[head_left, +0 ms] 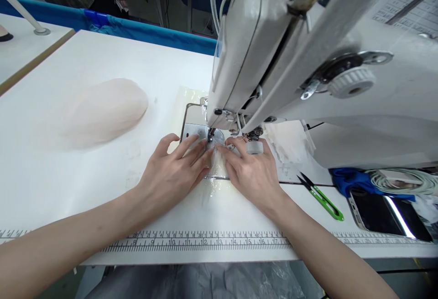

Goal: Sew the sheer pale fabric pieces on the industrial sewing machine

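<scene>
A sheer pale piece of fabric (pixel 217 164) lies under the needle area of a white sewing machine (pixel 236 57). From the left, my left hand (pixel 178 164) rests with spread fingers on the metal needle plate (pixel 195 130), its fingertips beside the presser foot (pixel 211 136). On the other side, my right hand (pixel 251 169) lies over the fabric's right edge, index finger reaching toward the foot. Its other fingertips are partly hidden behind the machine's parts. Both hands touch the fabric and appear to press it down flat.
An oval pale fabric piece (pixel 112 110) lies at left. Folded pale cloth (pixel 289 141) sits under the machine arm. Green-handled thread snips (pixel 321 196), a phone (pixel 386 214) and a coil of cord (pixel 404 180) are at right. A ruler strip (pixel 205 240) runs along the front edge.
</scene>
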A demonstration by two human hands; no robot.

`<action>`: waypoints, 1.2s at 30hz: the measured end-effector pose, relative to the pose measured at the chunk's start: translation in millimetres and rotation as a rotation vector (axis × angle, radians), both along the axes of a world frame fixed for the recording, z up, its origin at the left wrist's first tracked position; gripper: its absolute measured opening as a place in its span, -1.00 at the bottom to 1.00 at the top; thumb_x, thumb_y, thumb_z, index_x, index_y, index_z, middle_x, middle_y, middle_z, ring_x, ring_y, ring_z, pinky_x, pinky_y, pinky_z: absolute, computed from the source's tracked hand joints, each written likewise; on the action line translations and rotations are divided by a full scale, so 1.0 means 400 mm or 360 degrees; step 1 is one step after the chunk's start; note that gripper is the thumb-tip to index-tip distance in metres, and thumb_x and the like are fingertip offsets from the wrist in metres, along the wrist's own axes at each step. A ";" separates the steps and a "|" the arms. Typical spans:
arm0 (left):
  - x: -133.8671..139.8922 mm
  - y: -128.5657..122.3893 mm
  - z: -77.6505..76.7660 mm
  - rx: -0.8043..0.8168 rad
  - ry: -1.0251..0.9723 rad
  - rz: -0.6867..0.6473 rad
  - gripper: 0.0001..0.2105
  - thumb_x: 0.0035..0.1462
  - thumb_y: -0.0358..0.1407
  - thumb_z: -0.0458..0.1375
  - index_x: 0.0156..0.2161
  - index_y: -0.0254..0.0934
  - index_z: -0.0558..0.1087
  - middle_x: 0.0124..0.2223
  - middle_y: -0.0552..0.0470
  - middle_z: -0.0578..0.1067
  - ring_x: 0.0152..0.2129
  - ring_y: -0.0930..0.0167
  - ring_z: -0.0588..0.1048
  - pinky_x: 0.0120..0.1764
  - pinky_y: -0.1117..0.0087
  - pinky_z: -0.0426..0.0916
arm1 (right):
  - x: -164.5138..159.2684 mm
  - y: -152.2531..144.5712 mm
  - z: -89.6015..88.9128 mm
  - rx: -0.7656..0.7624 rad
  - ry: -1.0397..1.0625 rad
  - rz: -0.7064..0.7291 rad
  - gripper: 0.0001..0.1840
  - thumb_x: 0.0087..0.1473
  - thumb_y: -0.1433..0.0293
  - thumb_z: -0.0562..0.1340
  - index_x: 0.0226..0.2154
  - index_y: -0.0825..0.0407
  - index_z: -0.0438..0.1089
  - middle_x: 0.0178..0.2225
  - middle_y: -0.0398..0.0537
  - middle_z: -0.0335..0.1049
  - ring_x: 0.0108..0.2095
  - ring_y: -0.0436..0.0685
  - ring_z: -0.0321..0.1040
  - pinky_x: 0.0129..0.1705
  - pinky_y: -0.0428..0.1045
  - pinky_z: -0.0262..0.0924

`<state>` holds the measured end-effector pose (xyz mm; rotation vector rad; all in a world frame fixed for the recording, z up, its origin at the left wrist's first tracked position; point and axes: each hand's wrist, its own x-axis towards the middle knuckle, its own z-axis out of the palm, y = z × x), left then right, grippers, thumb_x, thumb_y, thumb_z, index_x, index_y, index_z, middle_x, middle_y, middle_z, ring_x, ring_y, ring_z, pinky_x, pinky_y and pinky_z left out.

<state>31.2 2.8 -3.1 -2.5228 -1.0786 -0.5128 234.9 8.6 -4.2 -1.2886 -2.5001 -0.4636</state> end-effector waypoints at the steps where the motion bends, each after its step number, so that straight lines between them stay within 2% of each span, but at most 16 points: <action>1: -0.003 -0.005 0.011 -0.0006 0.0002 -0.0021 -0.78 0.32 -0.34 0.05 0.01 -0.29 0.44 0.02 0.01 0.55 0.00 0.28 0.45 -0.05 0.16 0.22 | 0.002 -0.002 0.007 -0.0014 0.0028 0.0001 -0.68 0.19 0.54 0.07 -0.28 0.04 0.55 -0.22 0.04 0.49 -0.19 0.17 0.37 -0.06 0.10 0.10; 4: -0.021 -0.020 0.056 -0.0150 0.0004 -0.0129 -0.86 0.27 -0.32 0.10 -0.14 -0.26 0.49 -0.19 0.06 0.60 -0.26 0.33 0.52 -0.24 0.23 0.24 | 0.009 -0.019 0.045 -0.0249 0.0167 0.0001 -0.73 0.19 0.50 0.10 -0.27 0.02 0.52 -0.27 -0.04 0.49 -0.31 0.11 0.38 -0.23 0.03 0.16; 7: -0.043 -0.029 0.092 -0.0524 0.0117 -0.0246 -0.85 0.13 -0.21 0.22 -0.24 -0.23 0.48 -0.28 0.06 0.54 -0.45 0.36 0.46 -0.38 0.27 0.21 | 0.014 -0.040 0.089 -0.0844 0.0223 0.0081 -0.76 0.14 0.35 0.25 -0.11 -0.01 0.44 -0.15 -0.10 0.44 -0.39 0.04 0.37 -0.43 -0.04 0.12; 8: -0.049 -0.030 0.097 -0.0631 0.0165 -0.0272 -0.84 0.08 -0.22 0.24 -0.26 -0.23 0.47 -0.26 0.05 0.52 -0.48 0.38 0.45 -0.40 0.28 0.21 | 0.016 -0.045 0.100 -0.1004 0.0206 0.0114 -0.75 0.13 0.33 0.27 -0.10 -0.02 0.42 -0.10 -0.11 0.42 -0.39 0.02 0.37 -0.46 -0.06 0.10; 10: -0.057 -0.030 0.097 -0.0767 0.0244 -0.0288 -0.91 0.08 -0.30 0.22 -0.28 -0.23 0.44 -0.22 0.04 0.49 -0.53 0.42 0.41 -0.43 0.30 0.20 | 0.018 -0.050 0.114 -0.1192 0.0183 0.0118 -0.89 0.17 0.39 0.23 -0.20 -0.03 0.43 -0.09 -0.14 0.39 -0.41 -0.01 0.35 -0.50 -0.08 0.05; 11: -0.059 -0.029 0.093 -0.0808 0.0265 -0.0281 -0.96 0.11 -0.35 0.18 -0.29 -0.24 0.43 -0.23 0.04 0.47 -0.55 0.44 0.39 -0.45 0.32 0.19 | 0.019 -0.050 0.117 -0.1237 0.0198 0.0090 -0.90 0.21 0.44 0.18 -0.27 -0.02 0.43 -0.13 -0.16 0.39 -0.43 -0.03 0.33 -0.50 -0.08 0.03; 14: -0.063 -0.030 0.081 -0.0939 0.0234 -0.0196 -0.88 0.20 -0.44 0.03 -0.27 -0.25 0.41 -0.30 0.05 0.44 -0.58 0.45 0.37 -0.49 0.37 0.16 | 0.023 -0.044 0.123 -0.1338 0.0346 -0.0052 -0.78 0.25 0.53 0.08 -0.37 0.02 0.37 -0.37 -0.19 0.38 -0.50 -0.04 0.27 -0.50 -0.09 0.04; 16: -0.064 -0.032 0.081 -0.1025 0.0156 -0.0119 -0.86 0.23 -0.43 0.00 -0.23 -0.25 0.40 -0.36 0.06 0.41 -0.55 0.43 0.39 -0.49 0.39 0.17 | 0.026 -0.040 0.128 -0.1354 0.0464 -0.0112 -0.79 0.26 0.53 0.05 -0.36 0.03 0.33 -0.46 -0.20 0.35 -0.51 -0.02 0.27 -0.49 -0.09 0.06; 19: -0.059 -0.030 0.088 -0.1075 0.0066 -0.0066 -0.84 0.28 -0.39 -0.05 -0.23 -0.26 0.39 -0.41 0.06 0.40 -0.52 0.41 0.41 -0.48 0.41 0.20 | 0.026 -0.040 0.131 -0.1306 0.0488 -0.0046 -0.88 0.25 0.42 0.12 -0.24 0.04 0.37 -0.33 -0.11 0.42 -0.38 0.04 0.36 -0.41 -0.07 0.17; 20: -0.056 -0.027 0.090 -0.1077 0.0050 -0.0063 -0.83 0.30 -0.37 -0.05 -0.22 -0.26 0.39 -0.40 0.05 0.41 -0.51 0.40 0.41 -0.48 0.41 0.21 | 0.024 -0.041 0.128 -0.1273 0.0457 0.0002 -0.86 0.21 0.37 0.19 -0.17 0.04 0.37 -0.25 -0.07 0.43 -0.31 0.08 0.38 -0.36 -0.05 0.21; 22: -0.047 -0.016 0.091 -0.1062 0.0034 -0.0075 -0.85 0.28 -0.34 -0.01 -0.15 -0.25 0.40 -0.33 0.02 0.46 -0.46 0.38 0.45 -0.47 0.40 0.24 | 0.016 -0.045 0.116 -0.1161 0.0377 0.0080 -0.66 0.09 0.33 0.32 -0.07 0.06 0.37 -0.17 -0.01 0.42 -0.21 0.15 0.38 -0.30 -0.02 0.24; 24: -0.038 0.002 0.087 -0.1013 0.0039 -0.0110 -0.77 0.23 -0.35 0.06 -0.01 -0.25 0.38 -0.26 -0.01 0.49 -0.39 0.35 0.48 -0.43 0.40 0.29 | 0.006 -0.047 0.098 -0.0954 0.0289 0.0097 -0.70 0.05 0.47 0.32 -0.11 0.07 0.41 -0.23 -0.04 0.42 -0.23 0.14 0.37 -0.30 -0.02 0.23; 27: -0.029 0.042 0.077 -0.0960 0.0077 -0.0152 -0.62 0.16 -0.46 0.05 0.09 -0.21 0.38 -0.27 0.03 0.50 -0.38 0.37 0.49 -0.43 0.42 0.29 | -0.002 -0.043 0.075 -0.0693 0.0225 0.0074 -0.73 0.08 0.65 0.19 -0.23 0.05 0.48 -0.38 -0.11 0.41 -0.35 0.08 0.34 -0.34 -0.04 0.16; 31: -0.028 0.091 0.077 -0.1129 -0.0032 -0.0215 -0.61 0.11 -0.50 0.03 -0.03 -0.09 0.50 -0.39 0.14 0.48 -0.52 0.48 0.45 -0.50 0.50 0.24 | 0.005 -0.029 0.069 -0.0675 0.0480 0.0054 -0.70 0.15 0.61 0.15 -0.16 0.01 0.49 -0.36 -0.15 0.45 -0.39 0.01 0.33 -0.40 -0.09 0.11; 34: -0.031 0.110 0.090 -0.1363 -0.0188 -0.0304 -0.78 0.19 -0.40 0.04 -0.28 -0.17 0.56 -0.45 0.13 0.45 -0.60 0.53 0.40 -0.56 0.54 0.21 | 0.013 -0.022 0.073 -0.0716 0.0559 0.0002 -0.74 0.19 0.55 0.14 -0.18 0.00 0.50 -0.42 -0.17 0.42 -0.47 -0.02 0.27 -0.47 -0.10 0.02; 36: -0.034 0.110 0.096 -0.1486 -0.0233 -0.0336 -0.74 0.25 -0.32 0.02 -0.36 -0.22 0.55 -0.47 0.10 0.41 -0.62 0.54 0.37 -0.57 0.52 0.20 | 0.013 -0.023 0.075 -0.0762 0.0529 -0.0008 -0.73 0.20 0.55 0.12 -0.21 0.00 0.50 -0.45 -0.18 0.40 -0.49 -0.02 0.24 -0.48 -0.10 -0.02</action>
